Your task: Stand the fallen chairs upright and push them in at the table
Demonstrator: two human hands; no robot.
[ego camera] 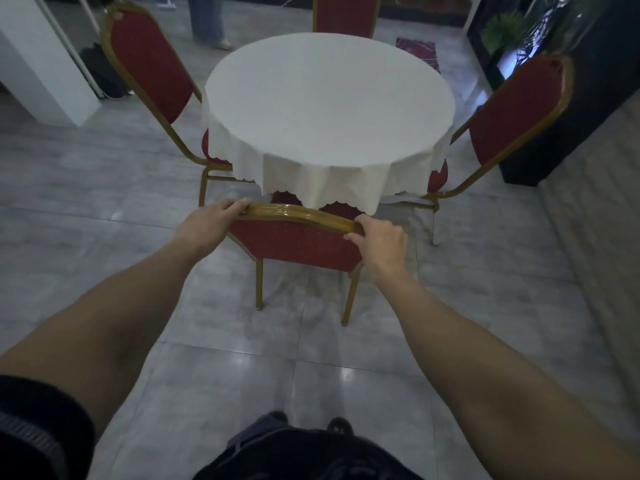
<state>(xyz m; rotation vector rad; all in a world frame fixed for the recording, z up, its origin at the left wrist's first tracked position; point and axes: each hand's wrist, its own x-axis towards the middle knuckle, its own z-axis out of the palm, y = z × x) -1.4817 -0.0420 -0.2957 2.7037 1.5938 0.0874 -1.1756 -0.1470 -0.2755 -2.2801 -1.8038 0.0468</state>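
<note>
The round table (329,98) has a white cloth, and all four red chairs I can see stand up around it, so I think the lifting is done and only the last push is left. My left hand (207,223) and right hand (381,237) both curl tight around the gold top rail of the near chair (294,240), whose seat is partly tucked under the table's near edge. The cloth hides the seats, and the far chair (344,15) is cut off at the top.

Both bare arms reach straight out ahead, elbows nearly locked. The left hand (211,221) curls its fingers over the top rail of the chair back (298,242) near its left end. The right hand (379,239) wraps the same rail's right end, thumb underneath, knuckles up.
</note>
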